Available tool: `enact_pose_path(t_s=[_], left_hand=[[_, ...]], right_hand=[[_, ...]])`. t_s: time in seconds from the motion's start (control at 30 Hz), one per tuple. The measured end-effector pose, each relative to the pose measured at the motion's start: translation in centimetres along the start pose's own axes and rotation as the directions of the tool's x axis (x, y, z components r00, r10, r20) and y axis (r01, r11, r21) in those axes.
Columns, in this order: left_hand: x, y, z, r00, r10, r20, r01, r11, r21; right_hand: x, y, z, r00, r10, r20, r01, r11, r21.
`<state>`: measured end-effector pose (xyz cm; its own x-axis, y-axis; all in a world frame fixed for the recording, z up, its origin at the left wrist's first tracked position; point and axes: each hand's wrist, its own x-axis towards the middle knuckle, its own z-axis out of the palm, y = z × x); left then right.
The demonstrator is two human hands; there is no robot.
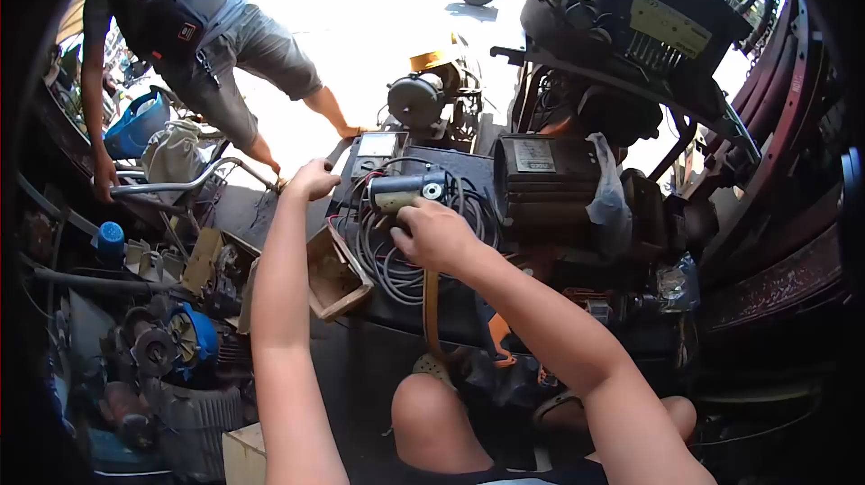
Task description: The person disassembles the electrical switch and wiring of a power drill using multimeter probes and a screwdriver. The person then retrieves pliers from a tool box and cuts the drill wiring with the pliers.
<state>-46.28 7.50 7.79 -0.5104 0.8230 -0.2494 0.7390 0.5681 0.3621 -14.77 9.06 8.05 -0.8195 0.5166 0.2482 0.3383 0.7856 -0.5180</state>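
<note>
A grey metal cylinder (396,186) with a round fitting at its right end lies on coils of grey cable (396,279). My right hand (437,237) is at the cylinder's near side, fingers curled close to its lower edge; whether it grips the cylinder or a wire I cannot tell. My left hand (313,180) is held out left of the cylinder, fingers drawn together. Anything between them is too small to make out. Just beyond it is a box-shaped device with a pale face (378,146). Thin red wires run near the cylinder's left end.
A large motor (545,174) with a plastic bag (610,201) stands right of the cables. An open cardboard box (338,278) sits at left, near motor parts (185,341). Another person (207,43) stands at upper left, one hand at a metal tube frame (176,186).
</note>
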Motion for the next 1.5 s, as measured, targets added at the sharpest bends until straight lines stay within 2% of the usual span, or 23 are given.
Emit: enact_pose_path(t_s=[0.1, 0.2, 0.23, 0.37, 0.43, 0.5, 0.57, 0.6, 0.63, 0.67, 0.7, 0.73, 0.77, 0.83, 0.9, 0.97, 1.03, 1.17, 1.23, 1.27, 1.37, 1.43, 1.5], left_hand=[[2.2, -9.6, 1.5, 1.0, -0.008, -0.028, 0.005, 0.992, -0.125], [-2.0, -8.5, -1.2, 0.996, -0.086, 0.025, 0.089, 0.96, -0.266], [-3.1, -7.6, -1.8, 0.99, -0.133, 0.051, 0.143, 0.936, -0.323], [-4.4, -7.5, -1.9, 0.998, -0.044, 0.033, 0.05, 0.979, -0.196], [-10.6, -5.3, -3.2, 0.997, -0.079, -0.022, 0.078, 0.996, -0.052], [-18.7, -5.7, -2.7, 0.976, -0.22, 0.006, 0.22, 0.973, -0.073], [-26.8, -9.4, 1.2, 0.972, -0.209, -0.105, 0.196, 0.973, -0.12], [-30.4, -9.7, 3.2, 0.961, -0.269, -0.067, 0.246, 0.939, -0.242], [-34.1, -9.9, 5.2, 0.946, -0.324, -0.023, 0.295, 0.886, -0.359], [-36.9, -12.4, 9.5, 0.929, -0.369, -0.018, 0.254, 0.675, -0.693], [-38.8, -15.0, 14.2, 0.914, -0.406, -0.003, 0.157, 0.361, -0.919], [-41.0, -15.8, 16.7, 0.888, -0.456, 0.056, 0.178, 0.23, -0.957], [-42.5, -16.1, 18.8, 0.859, -0.497, 0.122, 0.19, 0.089, -0.978], [-44.2, -16.5, 21.9, 0.799, -0.571, 0.188, 0.301, 0.109, -0.947], [-45.1, -19.1, 27.8, 0.812, -0.58, 0.073, 0.335, 0.359, -0.871], [-44.3, -18.0, 29.2, 0.714, -0.672, 0.196, 0.62, 0.476, -0.624], [-42.1, -17.9, 33.0, 0.68, -0.677, 0.281, 0.707, 0.503, -0.497], [-35.2, -15.5, 37.3, 0.757, -0.617, 0.215, 0.603, 0.532, -0.595], [-31.0, -13.5, 36.8, 0.81, -0.561, 0.169, 0.494, 0.499, -0.712], [-28.7, -13.3, 37.8, 0.833, -0.532, 0.153, 0.462, 0.516, -0.722], [-20.5, -12.9, 40.7, 0.873, -0.476, 0.109, 0.4, 0.569, -0.719], [-14.1, -14.7, 47.9, 0.931, -0.363, -0.023, 0.274, 0.741, -0.613], [-12.3, -14.4, 48.7, 0.963, -0.109, -0.246, -0.013, 0.895, -0.446]], right_hand=[[3.5, -3.0, 5.0, 0.841, 0.229, 0.491, -0.27, 0.963, 0.014], [2.8, -4.5, 9.6, 0.762, 0.29, 0.579, -0.367, 0.93, 0.018], [2.2, -4.7, 10.2, 0.808, 0.283, 0.518, -0.356, 0.933, 0.046], [-1.1, -5.9, 11.0, 0.908, 0.228, 0.352, -0.296, 0.943, 0.152], [-3.6, -7.5, 11.1, 0.944, 0.206, 0.256, -0.261, 0.943, 0.207], [-5.6, -9.2, 11.4, 0.95, 0.19, 0.249, -0.252, 0.937, 0.243], [-7.1, -10.9, 12.4, 0.945, 0.15, 0.292, -0.232, 0.935, 0.27], [-7.6, -11.7, 12.7, 0.942, 0.125, 0.311, -0.218, 0.934, 0.283], [-7.9, -12.3, 12.9, 0.926, 0.05, 0.374, -0.165, 0.945, 0.284], [-8.3, -12.8, 13.0, 0.9, -0.021, 0.435, -0.115, 0.951, 0.286], [-8.7, -13.1, 13.1, 0.866, -0.087, 0.493, -0.066, 0.956, 0.286], [-8.9, -13.2, 13.3, 0.778, -0.157, 0.608, -0.017, 0.963, 0.27], [-9.2, -13.1, 13.2, 0.767, -0.168, 0.619, -0.02, 0.958, 0.286], [-9.4, -12.9, 11.6, 0.731, -0.198, 0.653, -0.023, 0.949, 0.314], [-8.9, -12.2, 7.8, 0.85, -0.061, 0.523, -0.173, 0.906, 0.387], [-9.6, -10.7, 4.8, 0.902, 0.121, 0.415, -0.353, 0.759, 0.546], [-11.2, -7.9, 2.5, 0.911, 0.265, 0.315, -0.404, 0.724, 0.559], [-15.7, -2.9, -1.3, 0.945, 0.303, 0.123, -0.326, 0.847, 0.421], [-17.6, -3.8, -2.7, 0.884, 0.449, 0.128, -0.434, 0.688, 0.582], [-18.8, -3.0, -3.6, 0.878, 0.456, 0.147, -0.453, 0.69, 0.564], [-20.5, -3.2, -4.4, 0.895, 0.446, 0.008, -0.409, 0.814, 0.413], [-20.8, -3.4, -4.5, 0.896, 0.444, -0.022, -0.397, 0.822, 0.409], [-21.3, -3.3, -4.5, 0.897, 0.437, -0.062, -0.377, 0.832, 0.408]])
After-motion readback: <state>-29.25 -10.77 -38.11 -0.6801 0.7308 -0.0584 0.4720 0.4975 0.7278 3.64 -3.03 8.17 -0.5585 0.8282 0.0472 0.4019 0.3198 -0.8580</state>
